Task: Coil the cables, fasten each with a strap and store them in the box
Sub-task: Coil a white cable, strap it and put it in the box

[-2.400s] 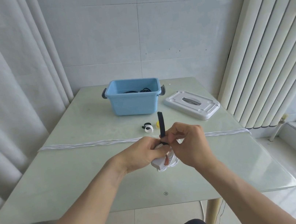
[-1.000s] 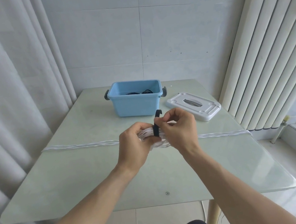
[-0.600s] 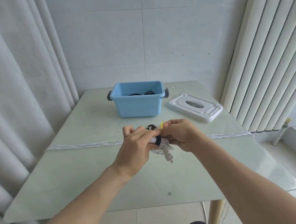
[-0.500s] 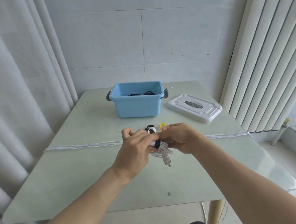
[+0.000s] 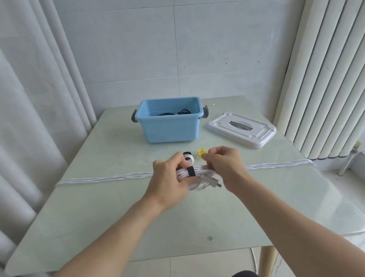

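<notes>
Coiled cable [image 5: 202, 175]: thin white cord gathered into a flat bundle, held above the middle of the bench; plug ends hang blurred.
Strap [image 5: 190, 171]: black band wrapped round the bundle.
Left hand [image 5: 169, 183]: fingers curled round the bundle's left end.
Right hand [image 5: 224, 165]: pinches the right end; fingertips partly hidden.
Box [image 5: 170, 120]: pale blue plastic, grey handles, dark cables inside, far side of the bench.
Lid [image 5: 241, 129]: white, ribbed, beside the box.
Loose straps [image 5: 199, 153]: small black-white and yellow rolls, half hidden behind the hands.
Long cable [image 5: 102, 178]: white, stretched across.
Bench [image 5: 127, 217]: glossy pale green top.
Room: tiled wall, curtains.
</notes>
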`<state>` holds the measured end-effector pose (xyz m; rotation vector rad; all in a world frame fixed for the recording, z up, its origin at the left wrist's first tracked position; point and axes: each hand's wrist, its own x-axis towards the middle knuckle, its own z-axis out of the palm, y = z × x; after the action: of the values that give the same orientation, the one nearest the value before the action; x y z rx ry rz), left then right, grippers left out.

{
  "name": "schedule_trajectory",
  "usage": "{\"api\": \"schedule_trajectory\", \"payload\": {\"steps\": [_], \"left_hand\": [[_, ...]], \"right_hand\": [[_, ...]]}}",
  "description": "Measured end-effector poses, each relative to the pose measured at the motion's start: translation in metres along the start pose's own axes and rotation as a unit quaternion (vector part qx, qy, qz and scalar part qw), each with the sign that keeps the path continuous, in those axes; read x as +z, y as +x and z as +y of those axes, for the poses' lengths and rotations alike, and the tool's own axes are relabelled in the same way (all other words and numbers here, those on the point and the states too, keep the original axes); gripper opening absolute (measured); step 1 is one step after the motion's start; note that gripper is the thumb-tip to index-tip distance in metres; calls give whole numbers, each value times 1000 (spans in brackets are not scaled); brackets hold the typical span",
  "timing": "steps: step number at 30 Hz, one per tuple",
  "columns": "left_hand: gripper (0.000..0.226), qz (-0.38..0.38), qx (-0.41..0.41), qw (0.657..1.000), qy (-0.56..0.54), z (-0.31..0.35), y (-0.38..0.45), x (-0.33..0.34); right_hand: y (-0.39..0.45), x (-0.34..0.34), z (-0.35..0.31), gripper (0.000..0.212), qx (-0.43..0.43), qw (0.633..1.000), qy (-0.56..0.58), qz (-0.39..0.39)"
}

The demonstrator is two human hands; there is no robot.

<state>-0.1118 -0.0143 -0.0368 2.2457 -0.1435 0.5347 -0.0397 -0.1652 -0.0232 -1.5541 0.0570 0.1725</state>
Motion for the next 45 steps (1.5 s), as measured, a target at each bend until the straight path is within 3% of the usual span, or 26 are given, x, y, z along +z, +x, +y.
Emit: {"api": "schedule_trajectory", "payload": {"steps": [3, 6, 8, 11, 18, 20, 22, 24, 26, 29, 31, 36, 45], "left_hand": [[37, 11, -101, 994, -49, -5, 9, -8], [34, 8, -188, 976, -112, -10, 13, -9], [34, 12, -238, 956, -170, -7, 12, -6], [34, 18, -302, 926, -226, -3, 9, 0], [33, 17, -356, 871, -337, 3, 8, -3], [32, 22, -353, 873, -335, 6, 10, -5], [32, 18, -352, 879, -323, 7, 11, -7], [29, 4, -354, 878, -321, 7, 10, -8], [21, -10, -356, 875, -329, 9, 9, -7], [11, -40, -357, 873, -330, 12, 7, -5], [9, -55, -350, 881, -313, 13, 6, -4], [24, -107, -317, 899, -282, 19, 4, 1], [17, -179, -250, 916, -257, 12, 1, -1]], "right_hand": [[-15, -7, -5, 20, -153, 985, -54, 52], [-34, -13, -2, 14, -255, 956, -139, -50], [-42, -12, 4, 7, -269, 925, -253, -95], [-47, -7, 11, 22, -260, 897, -346, -87], [-45, -7, 16, 8, -248, 928, -268, -69], [-44, -7, 17, 11, -295, 913, -274, -61], [-42, -8, 16, 19, -364, 882, -286, -83], [-37, -9, 17, 12, -427, 841, -315, -106], [-33, -12, 16, 2, -467, 796, -365, -127], [-30, -14, 14, 7, -520, 734, -410, -150], [-30, -15, 11, 8, -545, 712, -417, -149], [-26, -17, 5, 11, -509, 749, -393, -162], [-21, -17, 7, 11, -410, 813, -394, -126]]}}
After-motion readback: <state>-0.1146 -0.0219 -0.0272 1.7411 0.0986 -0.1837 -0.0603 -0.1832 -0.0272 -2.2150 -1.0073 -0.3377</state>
